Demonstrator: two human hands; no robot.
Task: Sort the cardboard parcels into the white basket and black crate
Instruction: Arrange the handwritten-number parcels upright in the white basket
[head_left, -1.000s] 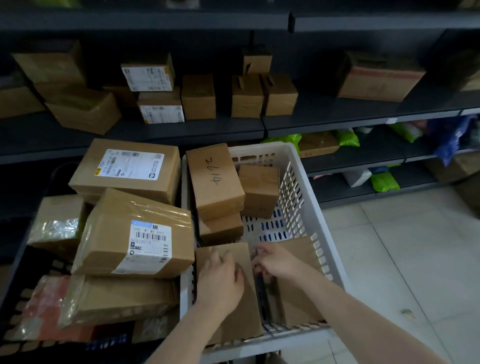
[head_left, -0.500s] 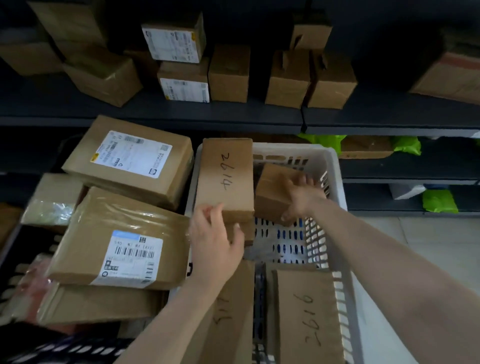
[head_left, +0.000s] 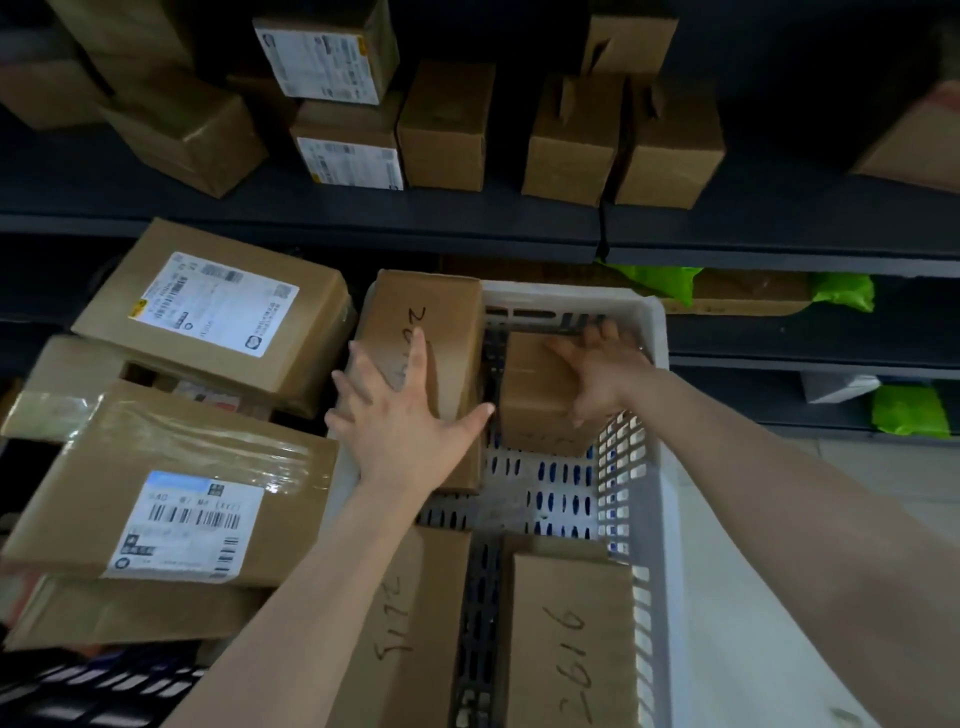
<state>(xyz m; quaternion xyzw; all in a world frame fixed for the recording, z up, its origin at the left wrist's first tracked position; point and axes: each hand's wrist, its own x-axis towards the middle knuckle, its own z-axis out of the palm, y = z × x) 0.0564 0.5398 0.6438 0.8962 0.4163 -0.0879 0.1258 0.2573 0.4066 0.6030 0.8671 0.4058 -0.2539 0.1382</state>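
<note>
Your right grip (head_left: 602, 374) holds the small parcel (head_left: 535, 405), stiff and probably light, by opposite edges; left grip (head_left: 410, 423) spread wide on the long parcel (head_left: 441, 322).

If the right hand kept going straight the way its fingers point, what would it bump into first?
Probably the far wall of the white basket, just beyond the right hand gripping the small parcel; depth is hard to judge.

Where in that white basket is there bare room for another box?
In the white basket, the slotted floor is bare in the middle, bordered far by the tall box under the left hand and the small box the right hand grips, near by two pen-numbered boxes. The black crate on the left is piled with labelled parcels.
</note>
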